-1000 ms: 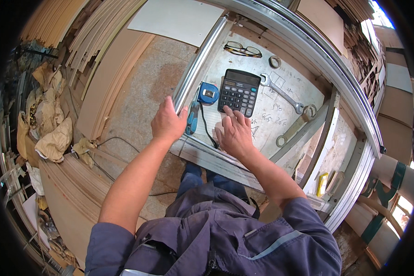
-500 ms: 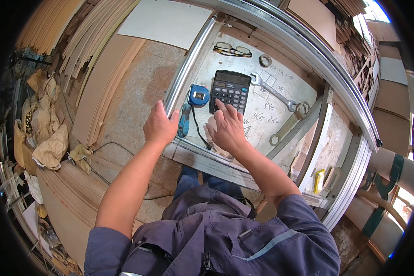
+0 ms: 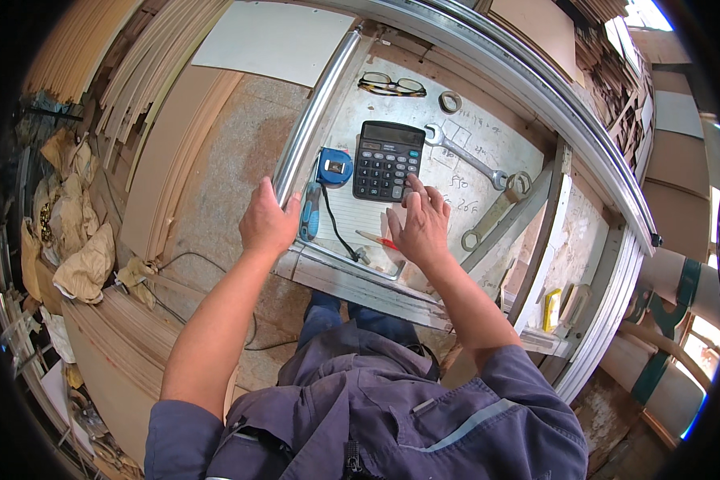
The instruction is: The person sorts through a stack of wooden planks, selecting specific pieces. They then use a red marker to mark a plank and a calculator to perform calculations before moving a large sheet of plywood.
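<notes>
My left hand [image 3: 269, 222] wraps round the near end of a shiny metal tube [image 3: 316, 114], thumb on one side and fingers on the other. My right hand [image 3: 425, 222] holds nothing that I can see, its index finger stretched onto the lower right keys of a black calculator [image 3: 388, 162]. A red pencil [image 3: 375, 238] lies on lined paper [image 3: 336, 210], partly hidden by that hand. Left of the calculator are a blue tape measure [image 3: 334, 167] and a blue-handled tool [image 3: 310, 213] with a black strap [image 3: 340, 228] beside it.
Glasses [image 3: 392, 84], a metal ring [image 3: 450, 102], an open-ended wrench [image 3: 466, 156] and a ring wrench [image 3: 494, 213] lie on the marked board. A metal frame [image 3: 528, 76] borders it. Stacked boards [image 3: 172, 160] and crumpled paper [image 3: 84, 264] stand to the left.
My right index finger has moved from the calculator's lower left keys to its lower right ones. The red pencil has come into sight. My left hand stays on the tube.
</notes>
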A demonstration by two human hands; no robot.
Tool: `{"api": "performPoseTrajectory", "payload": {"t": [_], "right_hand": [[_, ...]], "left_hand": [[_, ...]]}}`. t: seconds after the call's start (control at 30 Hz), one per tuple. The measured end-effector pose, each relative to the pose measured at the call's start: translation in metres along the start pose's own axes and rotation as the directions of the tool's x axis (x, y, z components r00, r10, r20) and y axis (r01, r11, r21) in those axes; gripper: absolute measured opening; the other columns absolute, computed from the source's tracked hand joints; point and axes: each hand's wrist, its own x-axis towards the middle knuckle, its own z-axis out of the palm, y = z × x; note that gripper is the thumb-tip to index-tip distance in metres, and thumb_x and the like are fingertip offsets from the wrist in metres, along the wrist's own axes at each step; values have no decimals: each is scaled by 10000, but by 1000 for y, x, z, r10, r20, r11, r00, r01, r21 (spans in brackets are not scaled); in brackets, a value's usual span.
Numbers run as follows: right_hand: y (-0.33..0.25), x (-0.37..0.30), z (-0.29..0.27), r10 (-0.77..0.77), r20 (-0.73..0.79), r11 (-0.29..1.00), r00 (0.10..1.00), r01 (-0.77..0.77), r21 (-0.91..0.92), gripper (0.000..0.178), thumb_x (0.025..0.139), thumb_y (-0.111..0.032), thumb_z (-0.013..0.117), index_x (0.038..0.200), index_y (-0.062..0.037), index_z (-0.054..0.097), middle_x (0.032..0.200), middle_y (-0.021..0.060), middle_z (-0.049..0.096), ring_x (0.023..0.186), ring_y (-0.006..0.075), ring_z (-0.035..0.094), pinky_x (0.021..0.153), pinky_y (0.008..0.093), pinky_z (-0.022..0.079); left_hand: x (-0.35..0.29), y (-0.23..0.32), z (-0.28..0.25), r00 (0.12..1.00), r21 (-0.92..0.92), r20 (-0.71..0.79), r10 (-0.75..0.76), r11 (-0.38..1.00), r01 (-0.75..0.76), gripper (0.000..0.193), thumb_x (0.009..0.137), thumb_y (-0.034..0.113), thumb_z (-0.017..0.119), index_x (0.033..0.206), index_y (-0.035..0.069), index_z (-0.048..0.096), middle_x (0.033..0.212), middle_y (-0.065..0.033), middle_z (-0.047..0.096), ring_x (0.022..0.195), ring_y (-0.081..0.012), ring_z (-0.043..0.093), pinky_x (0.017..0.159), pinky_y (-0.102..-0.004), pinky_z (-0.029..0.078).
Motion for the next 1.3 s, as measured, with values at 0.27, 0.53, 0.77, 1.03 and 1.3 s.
{"api": "performPoseTrajectory", "payload": {"t": [0.27, 0.53, 0.77, 1.03, 1.3], "right_hand": [[2, -10, 0, 20, 18, 1000, 1000, -20, 19, 334, 814, -226, 761, 987, -48, 538, 1473, 155, 481, 1243, 415, 468, 996, 527, 363], [-8, -2, 0, -58, 31, 998, 998, 57, 26, 364, 818, -276, 739, 1000, -34, 538, 1477, 183, 464, 1257, 379, 458, 1010, 506, 355], [-14, 13, 2, -46, 116, 999, 992, 47, -2, 407, 838, -323, 733, 1023, -11, 548, 1470, 180, 484, 1251, 375, 471, 993, 503, 366], [-20, 12, -2, -35, 100, 999, 994, 33, 21, 376, 833, -251, 728, 1032, 5, 538, 1463, 206, 475, 1249, 381, 472, 991, 500, 371], [-33, -13, 6, -122, 86, 987, 989, 111, 116, 301, 860, -244, 690, 997, -26, 532, 1448, 168, 503, 1250, 371, 465, 994, 502, 371]], "left_hand": [[-2, 5, -5, 1000, 15, 22, -13, 1000, 13, 641, 930, 411, 615, 1398, 14, 429, 1268, -229, 596, 1132, -408, 619, 941, -506, 494], [-1, 3, -3, 1000, 4, 12, -10, 1000, 10, 639, 922, 418, 620, 1393, 26, 437, 1265, -228, 600, 1128, -414, 617, 938, -510, 492], [-1, 2, -1, 1000, -6, -12, 2, 1000, -2, 644, 912, 416, 631, 1383, 19, 443, 1241, -232, 612, 1116, -422, 620, 929, -511, 494], [-1, 4, -5, 1000, -22, 22, -22, 1000, 23, 649, 912, 417, 626, 1380, 4, 446, 1236, -235, 615, 1115, -426, 620, 936, -515, 492], [-2, 2, -3, 1000, -12, 5, -19, 1000, 19, 643, 916, 420, 623, 1388, 24, 441, 1269, -229, 597, 1119, -417, 619, 923, -510, 499]]}}
